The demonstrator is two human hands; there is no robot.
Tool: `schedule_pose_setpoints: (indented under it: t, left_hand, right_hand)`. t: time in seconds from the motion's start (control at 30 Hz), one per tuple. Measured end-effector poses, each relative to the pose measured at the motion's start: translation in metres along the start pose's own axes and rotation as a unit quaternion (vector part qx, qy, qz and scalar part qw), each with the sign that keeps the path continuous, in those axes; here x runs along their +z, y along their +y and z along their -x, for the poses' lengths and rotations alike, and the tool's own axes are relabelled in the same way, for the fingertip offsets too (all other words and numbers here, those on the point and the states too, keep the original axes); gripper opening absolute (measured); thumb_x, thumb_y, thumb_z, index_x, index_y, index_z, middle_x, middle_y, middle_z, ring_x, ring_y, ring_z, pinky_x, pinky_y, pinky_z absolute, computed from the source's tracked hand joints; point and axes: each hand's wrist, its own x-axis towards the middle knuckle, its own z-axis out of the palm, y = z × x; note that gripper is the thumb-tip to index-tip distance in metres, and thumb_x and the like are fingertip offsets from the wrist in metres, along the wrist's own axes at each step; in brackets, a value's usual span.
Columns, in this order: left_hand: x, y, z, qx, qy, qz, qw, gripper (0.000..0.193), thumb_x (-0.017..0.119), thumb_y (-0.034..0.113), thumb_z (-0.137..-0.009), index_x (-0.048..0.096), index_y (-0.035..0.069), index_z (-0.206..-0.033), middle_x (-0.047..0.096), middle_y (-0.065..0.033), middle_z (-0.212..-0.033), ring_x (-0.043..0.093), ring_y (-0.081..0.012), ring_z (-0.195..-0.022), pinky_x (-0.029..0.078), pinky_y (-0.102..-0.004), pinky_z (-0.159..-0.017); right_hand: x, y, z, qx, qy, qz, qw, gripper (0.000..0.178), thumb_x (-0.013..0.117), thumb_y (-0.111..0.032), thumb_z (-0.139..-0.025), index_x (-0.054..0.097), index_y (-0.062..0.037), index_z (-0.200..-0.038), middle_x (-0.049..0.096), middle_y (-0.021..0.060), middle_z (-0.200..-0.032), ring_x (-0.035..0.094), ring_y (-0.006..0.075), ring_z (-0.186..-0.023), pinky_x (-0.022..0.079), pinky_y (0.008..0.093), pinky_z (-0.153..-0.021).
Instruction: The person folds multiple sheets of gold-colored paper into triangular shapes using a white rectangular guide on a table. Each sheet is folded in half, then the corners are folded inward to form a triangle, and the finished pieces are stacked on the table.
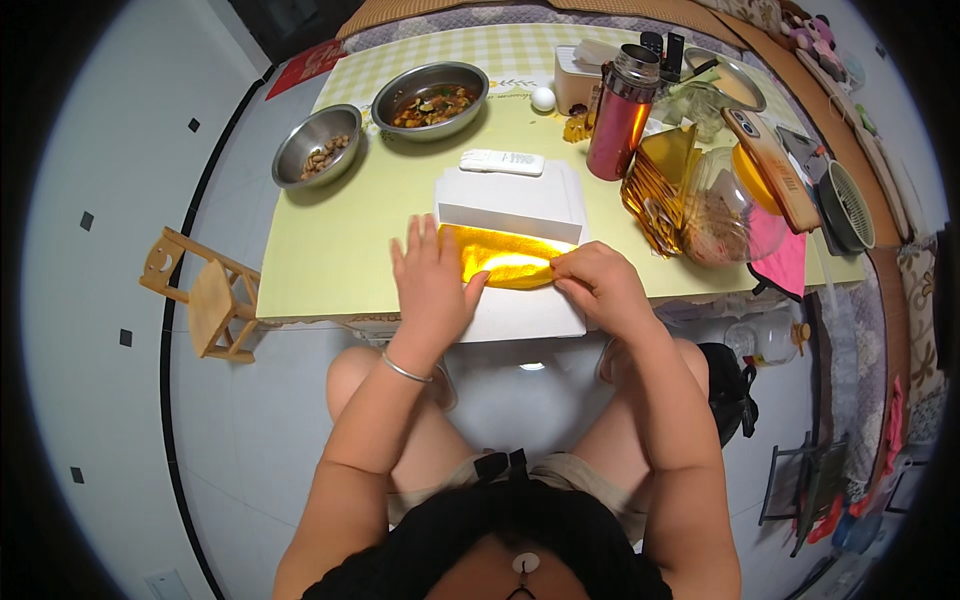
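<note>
A shiny gold foil sheet [510,262] lies across a white cardboard piece [525,318] at the table's near edge. My left hand [432,285] rests on the foil's left end, fingers spread and thumb along its lower edge. At the right end, the fingertips of my right hand [605,285] pinch the foil. Just beyond it stands a white cardboard wall [510,219], apparently part of the same piece. A white remote control [502,162] sits on the far side of the cardboard. More folded gold foil [655,195] is heaped to the right.
Two metal bowls, one with nuts [290,175] and one with food in liquid [430,72], stand at the far left. A pink thermos [622,120], a clear plastic jar [715,215] and a phone [775,170] crowd the right. A small wooden chair [212,300] is beside the table.
</note>
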Motion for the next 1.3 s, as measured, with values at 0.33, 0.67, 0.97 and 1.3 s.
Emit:
schedule_pose_setpoints:
  t: [0.33, 0.67, 0.97, 1.3]
  left_hand:
    - [0.019, 0.034, -0.002, 0.037, 0.016, 0.339, 0.94, 0.014, 0.077, 0.009, -0.08, 0.066, 0.001, -0.08, 0.062, -0.0121, -0.085, 0.06, -0.0286, -0.077, 0.048, -0.0366, -0.065]
    - [0.029, 0.035, -0.009, -0.066, 0.002, 0.388, 0.919, 0.017, 0.074, 0.006, -0.078, 0.062, -0.001, -0.067, 0.058, -0.0138, -0.08, 0.059, -0.0296, -0.074, 0.048, -0.0396, -0.064]
    - [0.031, 0.034, -0.01, -0.045, 0.018, 0.373, 0.927, 0.016, 0.071, 0.003, -0.078, 0.061, -0.003, -0.067, 0.056, -0.0136, -0.078, 0.058, -0.0273, -0.07, 0.047, -0.0373, -0.06]
    - [0.029, 0.039, -0.014, -0.044, 0.031, 0.326, 0.944, 0.022, 0.071, 0.005, -0.077, 0.056, -0.001, -0.062, 0.053, -0.0154, -0.073, 0.056, -0.032, -0.069, 0.045, -0.0427, -0.061]
  right_hand:
    - [0.027, -0.004, -0.024, 0.1, 0.032, 0.009, 0.994, 0.017, 0.077, -0.019, -0.084, 0.071, -0.0068, -0.095, 0.069, 0.0079, -0.093, 0.062, 0.0311, -0.093, 0.051, 0.0417, -0.083]
    - [0.03, -0.02, -0.007, -0.115, 0.034, 0.063, 0.991, 0.044, 0.07, -0.011, -0.087, 0.061, 0.0006, -0.128, 0.063, 0.0184, -0.132, 0.055, 0.0378, -0.13, 0.042, 0.0498, -0.111]
    - [0.033, -0.019, 0.001, -0.055, -0.141, 0.152, 0.977, 0.081, 0.067, -0.043, -0.092, 0.038, 0.0041, -0.152, 0.036, 0.0226, -0.16, 0.028, 0.0362, -0.152, 0.019, 0.0493, -0.126]
    - [0.026, -0.023, 0.001, -0.047, -0.164, 0.172, 0.97, 0.091, 0.063, -0.056, -0.092, 0.036, 0.0051, -0.153, 0.034, 0.0224, -0.161, 0.026, 0.0351, -0.154, 0.017, 0.048, -0.127]
